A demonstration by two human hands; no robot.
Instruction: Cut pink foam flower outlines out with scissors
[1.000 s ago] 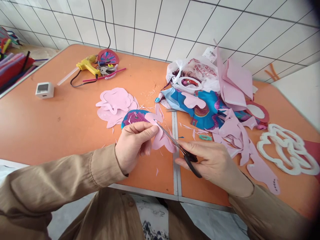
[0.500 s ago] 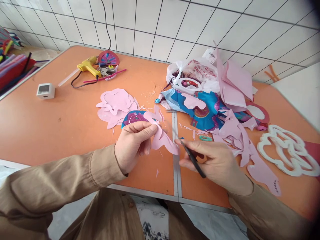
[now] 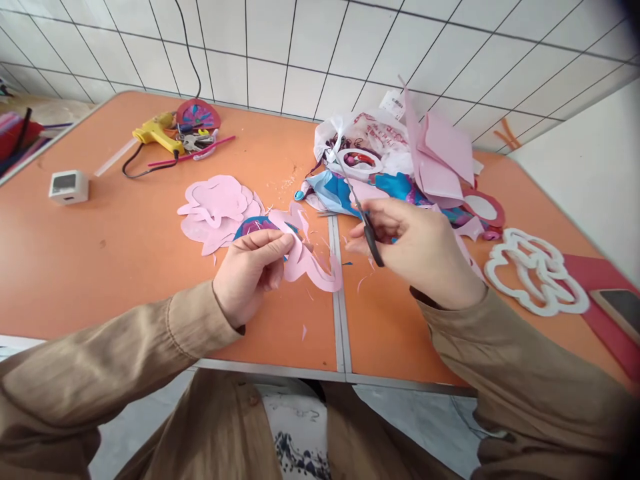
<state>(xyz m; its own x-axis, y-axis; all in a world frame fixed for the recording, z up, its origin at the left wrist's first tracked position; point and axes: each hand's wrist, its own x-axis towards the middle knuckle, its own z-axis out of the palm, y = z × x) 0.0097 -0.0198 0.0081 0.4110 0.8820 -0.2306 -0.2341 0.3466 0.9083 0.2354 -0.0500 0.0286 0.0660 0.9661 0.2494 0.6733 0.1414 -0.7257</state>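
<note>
My left hand [image 3: 255, 270] pinches a wavy-edged piece of pink paper [image 3: 314, 272] between thumb and fingers, above the middle of the table. My right hand [image 3: 413, 243] grips a pair of scissors [image 3: 369, 235] with dark handles, the blades pointing up and away from me, apart from the paper. Just beyond my left hand lies a blue and purple patterned piece [image 3: 253, 227], partly covered by the hand and the pink paper. A stack of pink flower-shaped cutouts [image 3: 217, 203] sits to its left. Small pink trimmings are scattered around.
A yellow glue gun [image 3: 159, 133] and a small white box [image 3: 69, 187] stand at the back left. Toward the back right are a plastic bag [image 3: 380, 133], patterned blue fabric and folded pink sheets [image 3: 445, 157]. White cloud-like frames [image 3: 537, 273] and a phone [image 3: 620, 310] lie far right.
My right hand has moved the scissors up and away from the pink paper, their blades now pointing toward the bag. My left hand still holds the paper. The view has shifted to the right.
</note>
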